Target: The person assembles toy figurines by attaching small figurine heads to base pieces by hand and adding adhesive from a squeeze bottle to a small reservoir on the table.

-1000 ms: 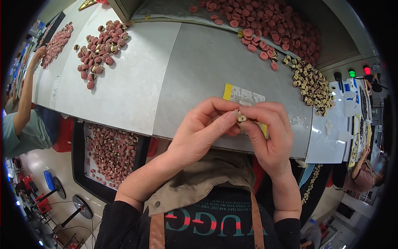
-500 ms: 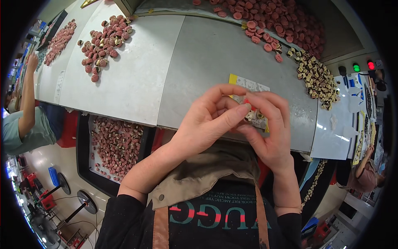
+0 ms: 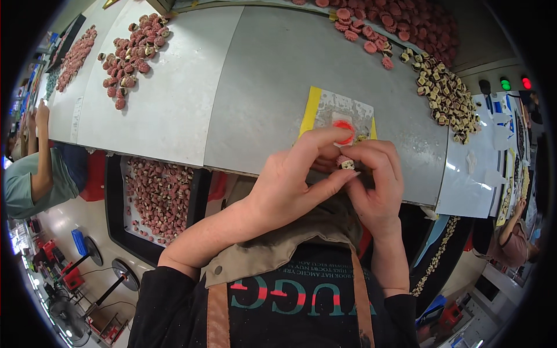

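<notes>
A small piece with a pink ridged cap and a cream-and-black body (image 3: 347,164) sits between my two hands, just over the table's near edge. My right hand (image 3: 376,188) pinches it between thumb and fingers. My left hand (image 3: 293,177) has its thumb against the piece and its lower fingers curled behind, partly hidden, while its index finger points forward. At that index fingertip shows a red ring (image 3: 351,132); whether it is on the finger or beneath it I cannot tell. Beyond lies a white card with yellow edges (image 3: 331,101), wet or spotted.
Pink caps (image 3: 400,23) are heaped at the back, beside cream-and-black pieces (image 3: 444,95) on the right. Joined pieces (image 3: 130,55) lie on the left. Below the table edge, a black tray (image 3: 116,203) holds many more. Another person's arm (image 3: 42,148) is far left.
My hands have come down toward me, off the card. My left index finger has lifted forward from the piece, and the red ring and the piece show more clearly. The view has shifted slightly.
</notes>
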Action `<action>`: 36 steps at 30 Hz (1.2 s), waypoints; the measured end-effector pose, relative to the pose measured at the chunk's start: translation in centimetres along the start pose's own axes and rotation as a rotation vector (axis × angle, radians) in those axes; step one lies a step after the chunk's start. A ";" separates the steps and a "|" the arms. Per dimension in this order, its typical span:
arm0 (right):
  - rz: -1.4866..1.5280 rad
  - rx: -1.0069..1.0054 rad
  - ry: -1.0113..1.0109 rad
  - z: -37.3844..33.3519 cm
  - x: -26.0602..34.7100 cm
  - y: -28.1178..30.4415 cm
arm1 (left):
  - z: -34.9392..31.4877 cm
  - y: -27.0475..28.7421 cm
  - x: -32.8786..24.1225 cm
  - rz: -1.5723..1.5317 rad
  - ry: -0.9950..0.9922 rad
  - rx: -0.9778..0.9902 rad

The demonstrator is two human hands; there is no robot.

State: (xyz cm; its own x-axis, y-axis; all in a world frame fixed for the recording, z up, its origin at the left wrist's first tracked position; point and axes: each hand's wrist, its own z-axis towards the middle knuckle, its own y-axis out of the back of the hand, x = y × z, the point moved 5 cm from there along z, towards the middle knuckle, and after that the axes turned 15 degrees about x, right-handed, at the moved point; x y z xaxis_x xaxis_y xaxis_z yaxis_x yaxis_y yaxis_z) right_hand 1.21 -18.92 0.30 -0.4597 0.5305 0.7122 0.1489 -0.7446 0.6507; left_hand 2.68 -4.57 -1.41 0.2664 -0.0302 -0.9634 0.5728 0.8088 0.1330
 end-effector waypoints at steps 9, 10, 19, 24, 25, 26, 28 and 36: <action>-0.023 -0.050 0.021 0.0 -0.3 0.4 | 0.6 -0.3 0.2 0.006 0.037 0.008; -0.028 -0.005 0.028 0.0 -0.1 0.3 | 0.6 -0.1 -0.2 0.004 0.024 0.013; -0.373 -0.053 -0.168 0.6 -4.1 9.7 | 1.1 13.5 -0.9 1.263 0.198 -0.156; -0.460 -0.045 -0.227 3.2 -7.5 12.5 | 3.0 16.0 -1.6 1.496 0.150 -0.169; -0.542 -0.022 -0.223 3.5 -7.8 12.3 | 4.5 14.8 -1.8 1.403 0.091 -0.123; -0.543 -0.018 -0.213 3.6 -8.1 12.1 | 6.2 13.4 -1.5 1.290 0.040 -0.034; -0.692 -0.003 -0.194 4.0 -8.3 11.8 | 9.7 10.0 -0.7 1.119 -0.056 0.058; -0.528 0.146 -0.208 1.7 -4.2 9.3 | 13.9 6.6 2.1 1.085 -0.106 0.050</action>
State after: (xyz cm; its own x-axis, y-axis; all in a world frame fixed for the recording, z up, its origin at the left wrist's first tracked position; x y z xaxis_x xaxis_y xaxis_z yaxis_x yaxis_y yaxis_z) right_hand 6.04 -27.36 3.81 -0.3247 0.8940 0.3087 0.0720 -0.3021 0.9506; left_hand 17.76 -7.46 0.68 0.7129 0.6328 -0.3024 0.0224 0.4105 0.9116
